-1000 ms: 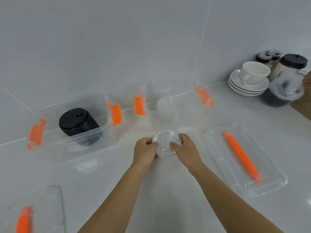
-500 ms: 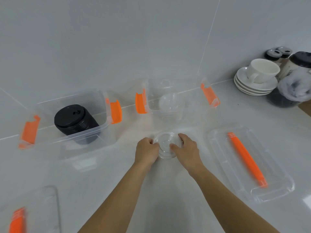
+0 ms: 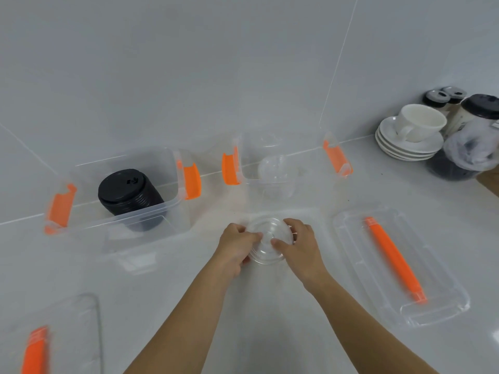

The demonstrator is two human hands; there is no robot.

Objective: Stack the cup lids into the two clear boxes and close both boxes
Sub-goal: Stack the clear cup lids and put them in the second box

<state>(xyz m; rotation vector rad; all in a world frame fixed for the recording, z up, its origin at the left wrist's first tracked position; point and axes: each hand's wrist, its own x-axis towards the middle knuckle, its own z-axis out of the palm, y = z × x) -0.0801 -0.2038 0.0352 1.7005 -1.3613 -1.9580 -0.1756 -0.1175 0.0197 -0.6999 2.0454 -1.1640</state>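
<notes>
A stack of clear cup lids [image 3: 267, 245] sits on the white counter in front of the right clear box [image 3: 302, 182]. My left hand [image 3: 237, 244] grips the stack's left side, and my right hand [image 3: 299, 244] grips its right side with the thumb on top. Inside the right box stands another stack of clear lids [image 3: 275, 171]. The left clear box [image 3: 151, 211] holds a leaning stack of black lids [image 3: 127, 195]. Both boxes are open with orange latches swung out. One box cover with an orange handle [image 3: 399, 268] lies at the right, another [image 3: 51, 338] at the lower left.
At the far right a white cup on stacked saucers [image 3: 410, 133] stands by the tiled wall, with dark-lidded cups [image 3: 475, 112] and a bagged dark container [image 3: 464, 157] beside it. The wall runs close behind both boxes.
The hands have stayed on the clear lids; my thumbs have shifted onto the top of the stack. The view has drifted slightly to the left.
</notes>
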